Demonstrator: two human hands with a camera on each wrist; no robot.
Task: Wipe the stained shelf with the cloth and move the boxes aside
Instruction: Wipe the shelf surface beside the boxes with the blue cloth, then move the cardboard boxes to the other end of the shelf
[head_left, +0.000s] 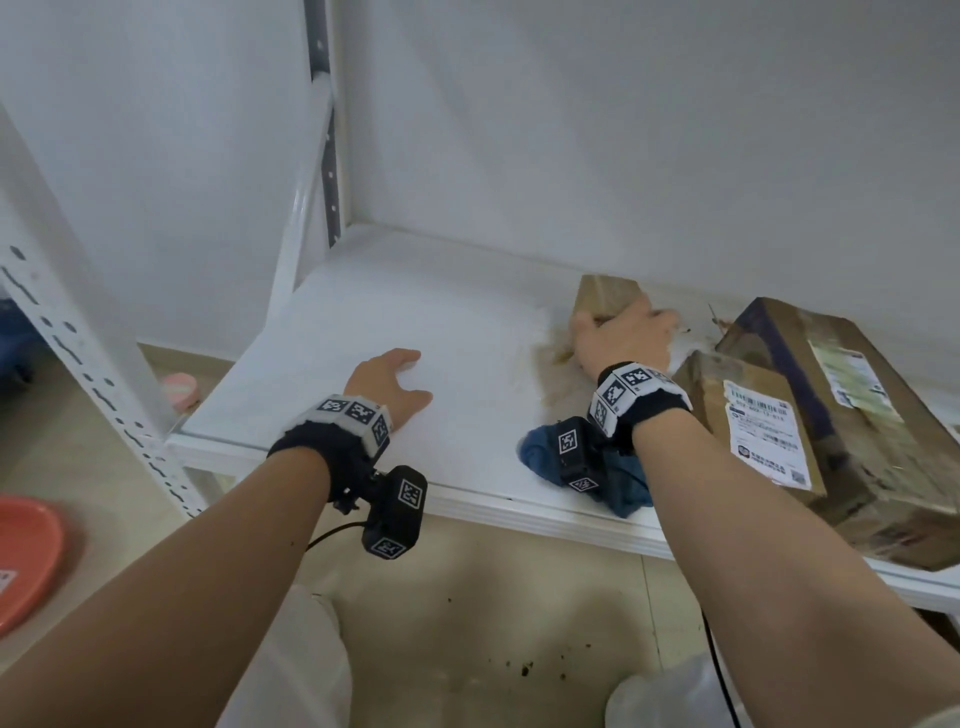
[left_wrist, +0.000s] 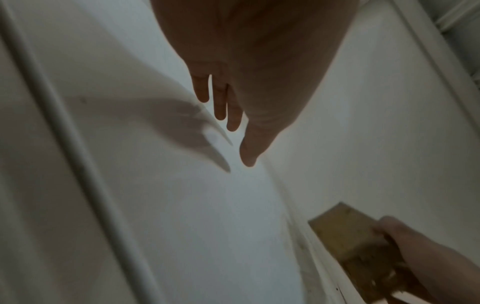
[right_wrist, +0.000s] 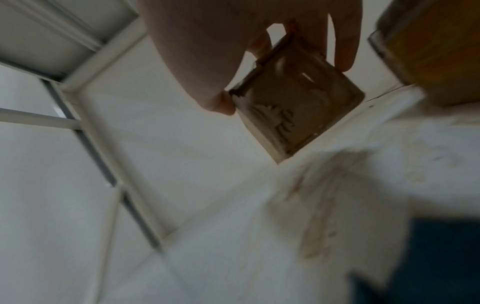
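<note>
A white shelf (head_left: 363, 332) stands against a white wall, brown stains spread across its right half. The right hand (head_left: 621, 332) grasps a small box (head_left: 605, 293) by its top, thumb and fingers curled round it. The left hand (head_left: 392, 382) lies released, flat on clean shelf. The blue cloth (head_left: 537, 449) waits at the front edge, near two bigger boxes (head_left: 810, 395). Best to lift the small box clear of the stain rather than drag it, I judge.
</note>
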